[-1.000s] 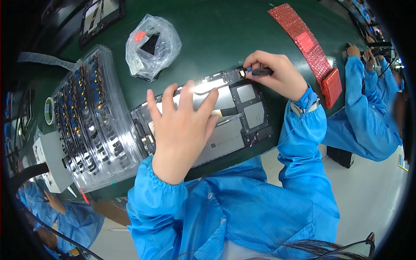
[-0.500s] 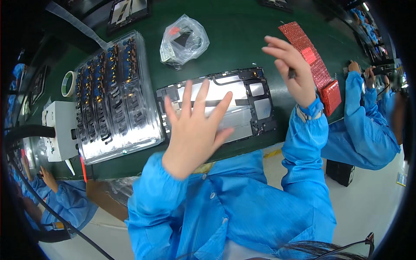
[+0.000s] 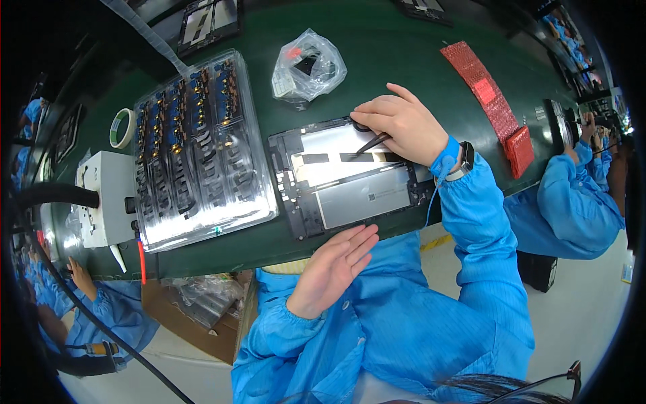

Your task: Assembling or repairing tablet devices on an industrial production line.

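An opened tablet body (image 3: 365, 197), with silver panels, black strips and a dark frame, lies on the green bench. My right hand (image 3: 408, 126) is over its far right part, fingers bent round black tweezers (image 3: 373, 143). The tweezers' tips point left and down at a black strip on the silver panel; whether they touch it I cannot tell. Fingertips of that hand hide part of the tablet's far edge. By the near edge of the tablet, my left hand (image 3: 334, 269) is open and holds nothing, its fingers stretched out and palm turned sideways.
A clear tray of small blue and black parts (image 3: 202, 215) sits left of the tablet. Beyond it are a tape roll (image 3: 122, 128) and a white box (image 3: 108, 195). A clear plastic bag (image 3: 324, 79) lies behind; red bubble wrap (image 3: 479, 81) is to the right. Other people sit at both sides.
My right hand has come left and down onto the tablet with the tweezers. My left hand has drawn back off the tablet toward me and turned. The view has shifted slightly.
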A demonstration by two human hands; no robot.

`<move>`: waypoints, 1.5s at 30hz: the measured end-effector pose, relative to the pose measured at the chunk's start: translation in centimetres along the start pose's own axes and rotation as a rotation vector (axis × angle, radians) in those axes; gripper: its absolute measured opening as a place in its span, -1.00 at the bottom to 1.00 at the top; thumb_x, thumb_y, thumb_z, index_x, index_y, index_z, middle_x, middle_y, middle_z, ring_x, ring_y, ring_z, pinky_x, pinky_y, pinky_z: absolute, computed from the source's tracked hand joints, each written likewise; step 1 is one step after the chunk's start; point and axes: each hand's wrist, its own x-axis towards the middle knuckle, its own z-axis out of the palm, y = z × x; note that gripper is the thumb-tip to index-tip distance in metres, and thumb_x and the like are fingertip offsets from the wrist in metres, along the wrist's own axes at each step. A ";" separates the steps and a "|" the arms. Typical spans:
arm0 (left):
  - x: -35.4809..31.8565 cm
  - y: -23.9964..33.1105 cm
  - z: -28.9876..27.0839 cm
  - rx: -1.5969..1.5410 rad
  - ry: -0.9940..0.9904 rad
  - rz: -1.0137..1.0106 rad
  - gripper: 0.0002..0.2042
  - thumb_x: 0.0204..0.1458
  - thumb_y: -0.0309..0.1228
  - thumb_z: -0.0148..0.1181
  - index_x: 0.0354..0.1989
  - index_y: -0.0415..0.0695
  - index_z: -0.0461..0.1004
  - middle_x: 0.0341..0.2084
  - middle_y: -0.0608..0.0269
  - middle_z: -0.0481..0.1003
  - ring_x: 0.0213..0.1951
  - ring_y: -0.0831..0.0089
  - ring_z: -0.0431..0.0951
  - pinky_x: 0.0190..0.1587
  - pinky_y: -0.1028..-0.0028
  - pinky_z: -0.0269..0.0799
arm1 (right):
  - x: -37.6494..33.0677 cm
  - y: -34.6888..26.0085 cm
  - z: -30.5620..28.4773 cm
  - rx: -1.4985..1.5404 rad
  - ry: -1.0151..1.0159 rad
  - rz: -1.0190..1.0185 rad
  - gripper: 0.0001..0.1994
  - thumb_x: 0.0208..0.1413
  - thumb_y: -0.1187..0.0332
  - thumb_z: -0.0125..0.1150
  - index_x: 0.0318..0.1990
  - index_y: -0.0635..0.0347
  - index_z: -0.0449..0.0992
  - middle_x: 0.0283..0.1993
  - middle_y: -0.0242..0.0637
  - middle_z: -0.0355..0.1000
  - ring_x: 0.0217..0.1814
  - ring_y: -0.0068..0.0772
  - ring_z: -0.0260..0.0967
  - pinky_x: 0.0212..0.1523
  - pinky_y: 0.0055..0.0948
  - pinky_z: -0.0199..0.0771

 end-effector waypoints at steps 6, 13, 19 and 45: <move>0.8 -0.3 0.3 0.001 0.020 0.088 -0.56 0.10 -0.37 -0.19 0.15 -0.30 0.04 0.20 0.02 0.01 0.22 0.28 0.04 0.18 0.38 0.02 | 1.8 -0.2 0.3 0.009 0.028 -0.081 -0.60 -0.32 0.54 0.17 -0.17 0.25 0.42 -0.16 -0.27 0.35 -0.08 -0.24 0.29 0.18 -0.21 0.13; 0.9 -1.2 -0.9 -0.152 -0.017 0.078 -0.67 0.10 -0.42 -0.15 0.03 -0.28 0.22 0.11 0.11 0.18 0.19 0.31 0.12 0.17 0.37 0.04 | 0.9 -0.4 -1.2 0.100 -0.097 -0.067 -0.67 -0.32 0.58 0.09 -0.24 0.27 0.46 -0.24 -0.19 0.39 -0.12 -0.18 0.31 0.18 -0.22 0.14; 0.5 -1.4 3.0 -0.067 -0.048 0.162 -0.75 0.10 -0.46 -0.13 -0.06 -0.24 0.30 0.01 0.14 0.30 0.13 0.31 0.21 0.13 0.35 0.09 | 2.3 -1.3 -2.7 0.064 -0.274 -0.045 -0.68 -0.32 0.58 0.08 -0.26 0.25 0.49 -0.23 -0.19 0.42 -0.11 -0.18 0.33 0.16 -0.25 0.17; 3.5 0.1 11.7 1.985 0.553 1.792 -0.62 -0.24 -0.47 0.17 -0.16 0.16 0.49 -0.17 0.22 0.36 -0.13 0.24 0.36 -0.25 0.40 0.35 | -5.4 1.9 -11.8 0.229 0.954 0.238 -0.68 -0.14 0.61 0.01 -0.13 0.30 0.43 -0.08 -0.20 0.39 -0.09 -0.39 0.36 -0.09 -0.50 0.35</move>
